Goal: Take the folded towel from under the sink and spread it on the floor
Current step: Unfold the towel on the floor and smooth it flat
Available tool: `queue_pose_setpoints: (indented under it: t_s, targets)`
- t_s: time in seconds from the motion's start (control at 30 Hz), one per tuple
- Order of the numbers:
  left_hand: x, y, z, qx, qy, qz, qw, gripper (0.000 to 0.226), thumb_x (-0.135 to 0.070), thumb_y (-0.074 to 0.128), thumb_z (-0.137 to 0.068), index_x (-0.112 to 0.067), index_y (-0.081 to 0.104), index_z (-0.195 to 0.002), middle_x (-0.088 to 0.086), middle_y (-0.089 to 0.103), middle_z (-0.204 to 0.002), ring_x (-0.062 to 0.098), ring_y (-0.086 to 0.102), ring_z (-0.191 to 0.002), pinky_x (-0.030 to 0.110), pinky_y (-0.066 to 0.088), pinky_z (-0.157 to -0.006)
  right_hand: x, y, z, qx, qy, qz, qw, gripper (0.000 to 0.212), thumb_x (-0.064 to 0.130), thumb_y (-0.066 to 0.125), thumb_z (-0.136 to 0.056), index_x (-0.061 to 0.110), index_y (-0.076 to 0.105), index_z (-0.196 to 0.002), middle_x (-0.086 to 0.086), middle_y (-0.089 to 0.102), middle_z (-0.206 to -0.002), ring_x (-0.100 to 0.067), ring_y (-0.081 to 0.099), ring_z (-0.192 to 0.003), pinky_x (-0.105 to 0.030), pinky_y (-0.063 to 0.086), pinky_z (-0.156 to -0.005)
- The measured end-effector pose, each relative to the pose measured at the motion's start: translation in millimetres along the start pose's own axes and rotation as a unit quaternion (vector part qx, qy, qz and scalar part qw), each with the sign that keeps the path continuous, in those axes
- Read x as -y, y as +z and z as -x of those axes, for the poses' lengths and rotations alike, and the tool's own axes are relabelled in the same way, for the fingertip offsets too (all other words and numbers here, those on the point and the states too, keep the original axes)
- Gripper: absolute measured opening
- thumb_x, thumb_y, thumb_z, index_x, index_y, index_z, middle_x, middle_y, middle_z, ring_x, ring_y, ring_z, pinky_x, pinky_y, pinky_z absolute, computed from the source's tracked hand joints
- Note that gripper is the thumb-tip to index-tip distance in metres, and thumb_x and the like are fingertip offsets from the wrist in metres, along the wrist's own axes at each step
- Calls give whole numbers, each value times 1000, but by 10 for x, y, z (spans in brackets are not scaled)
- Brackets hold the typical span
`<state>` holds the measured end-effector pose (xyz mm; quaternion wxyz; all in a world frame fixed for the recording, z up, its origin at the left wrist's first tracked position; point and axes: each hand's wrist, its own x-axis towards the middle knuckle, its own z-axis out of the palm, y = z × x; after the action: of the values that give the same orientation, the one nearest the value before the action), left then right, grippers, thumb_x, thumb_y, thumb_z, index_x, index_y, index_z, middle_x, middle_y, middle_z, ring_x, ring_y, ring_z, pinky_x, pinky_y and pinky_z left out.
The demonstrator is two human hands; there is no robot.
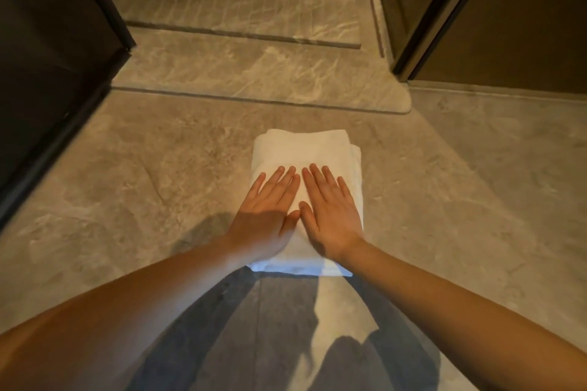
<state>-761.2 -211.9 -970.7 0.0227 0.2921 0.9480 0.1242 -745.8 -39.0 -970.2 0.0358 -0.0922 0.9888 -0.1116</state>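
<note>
Neither grip closes: left hand (268,219) and right hand (330,216) lie flat (palms hidden); folded towel (301,152) beneath.

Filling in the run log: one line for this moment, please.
towel: folded, on floor | left hand: flat on towel | right hand: flat on towel | spread: not yet

Single head-worn wide-angle view, looking forward and steeply down at the floor (476,200). Forearms enter from the bottom corners and meet near frame centre, close to the lens. Edges bend with wide-angle distortion. Far field reaches a raised stone threshold (254,73) between dark panels. No second view to compare.
</note>
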Motion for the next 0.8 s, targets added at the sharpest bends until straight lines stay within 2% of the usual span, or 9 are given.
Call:
queue_pose_setpoints:
  t_s: [0.13,0.23,0.37,0.47,0.53,0.6,0.67,0.73,0.8]
  targets:
    - [2,-4,-35,37,-2,-37,999,69,-48,8,-98,-12,7,-157,3,2,-165,17,-8,-151,40,-4,-123,-47,0,35,6,-7,-17,1000,59,42,20,-102,22,8,-157,2,5,-164,-14,-5,-150,-32,-8,-121]
    - [-109,13,-101,78,6,-23,997,74,-54,1,-93,-15,-6,-156,0,-13,-164,12,-23,-146,36,-15,-120,-224,-60,154,9,-7,-25,1000,58,43,19,-102,25,10,-157,5,7,-164,-11,-2,-150,-35,0,-123]
    - [-417,64,-267,132,37,-34,990,79,-57,12,-95,-12,-10,-154,7,-20,-162,19,-24,-147,40,-17,-118,-552,-167,360,11,4,-19,1000,57,42,20,-102,25,13,-156,7,9,-163,-10,-1,-150,-38,5,-123]
    - [-501,16,-359,156,41,-56,985,78,-55,19,-99,-8,-9,-154,11,-19,-162,25,-21,-148,45,-13,-118,-603,-254,358,23,-2,-35,999,56,40,26,-103,26,12,-156,7,7,-163,-11,-2,-150,-39,5,-123]
    - [-513,-41,-405,176,43,-71,981,79,-56,22,-98,-7,-7,-155,13,-15,-163,28,-17,-149,47,-8,-119,-619,-331,365,11,3,-43,999,57,43,29,-102,27,18,-156,6,13,-163,-15,3,-151,-42,7,-122]
    - [-521,-121,-478,194,56,-85,976,79,-55,26,-98,-7,-1,-155,16,-9,-163,33,-8,-150,47,0,-120,-677,-392,445,-54,55,-70,995,59,44,36,-97,23,31,-152,1,31,-158,-24,19,-148,-43,14,-120]
    - [-538,-210,-571,191,95,-90,973,74,-50,31,-99,-10,6,-156,17,0,-164,35,4,-150,45,9,-120,-762,-431,583,-94,148,-145,974,57,40,48,-95,18,40,-147,-5,44,-149,-28,36,-137,-40,26,-114]
    - [-552,-277,-678,162,146,-60,974,67,-44,36,-99,-17,14,-156,13,8,-164,32,12,-149,42,14,-120,-837,-424,743,-66,234,-186,952,60,40,56,-92,18,38,-145,-9,47,-139,-29,45,-124,-40,38,-104]
    - [-566,-333,-818,144,171,-23,975,62,-39,40,-99,-25,20,-155,7,12,-164,26,15,-149,38,15,-120,-877,-421,862,-34,284,-216,934,64,41,60,-89,19,37,-145,-11,48,-130,-30,50,-114,-37,43,-94]
